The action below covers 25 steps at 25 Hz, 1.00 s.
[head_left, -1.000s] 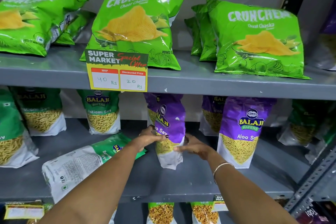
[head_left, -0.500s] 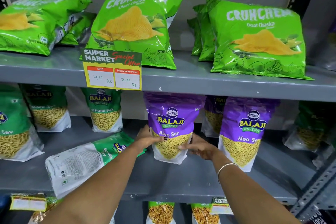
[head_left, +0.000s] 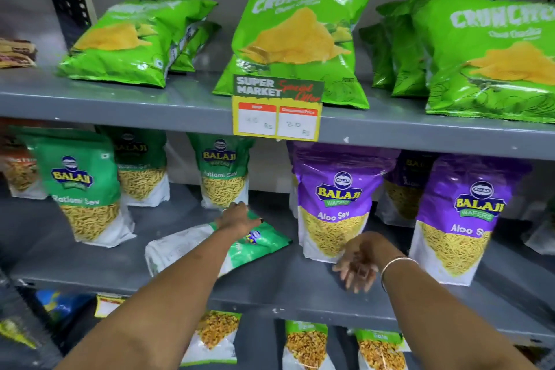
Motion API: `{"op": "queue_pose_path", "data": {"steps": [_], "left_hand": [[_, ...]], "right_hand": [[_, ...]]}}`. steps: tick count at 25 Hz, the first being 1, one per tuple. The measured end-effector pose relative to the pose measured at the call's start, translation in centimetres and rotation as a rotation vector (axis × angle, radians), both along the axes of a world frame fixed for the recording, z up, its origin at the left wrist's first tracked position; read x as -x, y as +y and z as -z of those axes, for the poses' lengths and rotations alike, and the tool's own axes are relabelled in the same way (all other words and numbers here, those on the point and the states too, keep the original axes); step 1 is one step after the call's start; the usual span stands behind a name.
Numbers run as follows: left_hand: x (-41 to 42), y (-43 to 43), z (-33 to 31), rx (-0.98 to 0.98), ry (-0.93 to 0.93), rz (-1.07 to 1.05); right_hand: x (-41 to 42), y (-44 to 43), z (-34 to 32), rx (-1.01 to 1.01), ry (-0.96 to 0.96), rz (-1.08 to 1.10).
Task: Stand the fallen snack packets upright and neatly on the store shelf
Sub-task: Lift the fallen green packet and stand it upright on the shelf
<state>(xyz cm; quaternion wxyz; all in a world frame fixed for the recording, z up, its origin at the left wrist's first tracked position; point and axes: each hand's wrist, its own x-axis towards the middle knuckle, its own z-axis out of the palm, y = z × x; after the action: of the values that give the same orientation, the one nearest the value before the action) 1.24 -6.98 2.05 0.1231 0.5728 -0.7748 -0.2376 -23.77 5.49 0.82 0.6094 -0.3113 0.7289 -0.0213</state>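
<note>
Fingers (head_left: 240, 215) of left hand (head_left: 235, 218) rest on fallen packet (head_left: 258, 245).

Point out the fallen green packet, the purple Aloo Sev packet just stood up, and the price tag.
fallen green packet (head_left: 264, 242), head view, on its green top end right of the left hand.
purple Aloo Sev packet (head_left: 333, 204), head view, on its front label.
price tag (head_left: 277, 108), head view, at its middle.
</note>
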Motion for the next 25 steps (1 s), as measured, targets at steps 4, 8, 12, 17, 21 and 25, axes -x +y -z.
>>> {"op": "queue_pose_path", "data": {"steps": [4,8,12,17,21,25], "left_hand": [[-9.8,-5.2,1.0,-0.200,0.020,-0.039],[-15.9,-8.3,3.4,-0.512,0.242,0.100],[-17.2,-8.8,3.8,-0.682,0.278,0.183],[-16.8,-7.7,1.2,-0.745,0.158,0.330],[-16.3,-7.1,-0.6,-0.658,0.321,0.345],[-15.3,-7.7,0.2,-0.324,0.450,0.210]], "right_hand": [[-9.1,-4.9,3.4,0.118,-0.235,0.188],[-17.7,-7.3,6.2,0.410,-0.303,0.772],[-19.9,-7.9,5.8,0.590,-0.460,1.036],[-18.5,-7.2,1.2,0.775,-0.419,0.963],[-19.3,-8.5,-5.6,0.967,-0.350,0.871],[-20.2,-10.7,-7.1,1.153,-0.243,0.820]]}}
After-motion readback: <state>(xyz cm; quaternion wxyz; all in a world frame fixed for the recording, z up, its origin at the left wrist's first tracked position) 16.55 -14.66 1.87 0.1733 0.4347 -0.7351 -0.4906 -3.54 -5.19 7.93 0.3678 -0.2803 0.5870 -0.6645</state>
